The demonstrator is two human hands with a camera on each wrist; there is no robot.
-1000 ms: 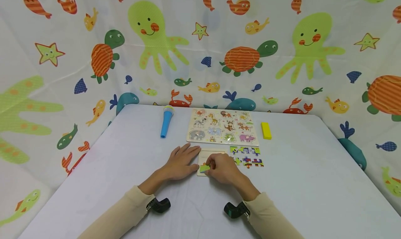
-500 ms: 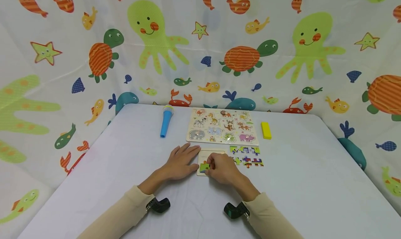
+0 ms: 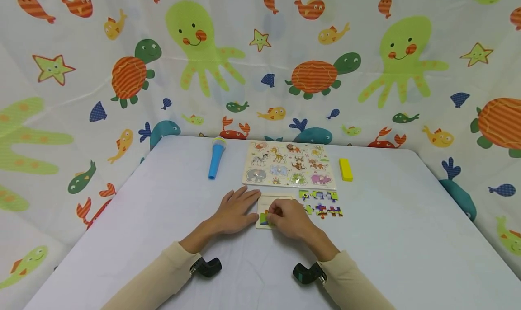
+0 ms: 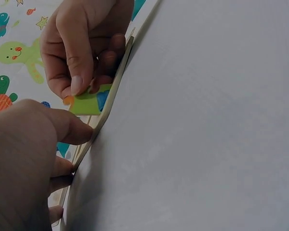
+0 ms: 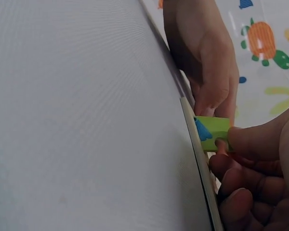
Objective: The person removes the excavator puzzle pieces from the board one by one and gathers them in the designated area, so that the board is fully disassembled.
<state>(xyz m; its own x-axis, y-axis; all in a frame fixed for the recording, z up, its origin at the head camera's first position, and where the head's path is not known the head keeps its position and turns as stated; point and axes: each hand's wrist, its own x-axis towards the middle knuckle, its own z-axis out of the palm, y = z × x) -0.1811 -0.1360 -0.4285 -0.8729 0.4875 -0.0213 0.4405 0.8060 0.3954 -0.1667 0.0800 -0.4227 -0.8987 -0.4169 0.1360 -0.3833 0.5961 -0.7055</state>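
A small wooden puzzle tray (image 3: 277, 195) lies before me on the white table. My right hand (image 3: 290, 218) pinches a green jigsaw piece with blue and orange parts (image 3: 263, 218) between thumb and fingers, at the tray's near left corner. In the right wrist view the piece (image 5: 216, 129) stands tilted up at the tray's edge. My left hand (image 3: 235, 212) rests flat on the table, fingers spread, its thumb and fingertips along the tray's left side. The left wrist view has the thumb touching the rim (image 4: 102, 120). The right hand hides part of the tray.
Several loose jigsaw pieces (image 3: 320, 210) lie right of the tray. Behind it is an animal peg puzzle board (image 3: 268, 167), with a blue toy microphone (image 3: 215, 161) to its left and a yellow block (image 3: 345, 170) to its right. A sea-animal curtain hangs behind.
The right fingers have shifted slightly on the jigsaw piece, which has turned a little at the tray's near left corner. My left hand keeps its place.
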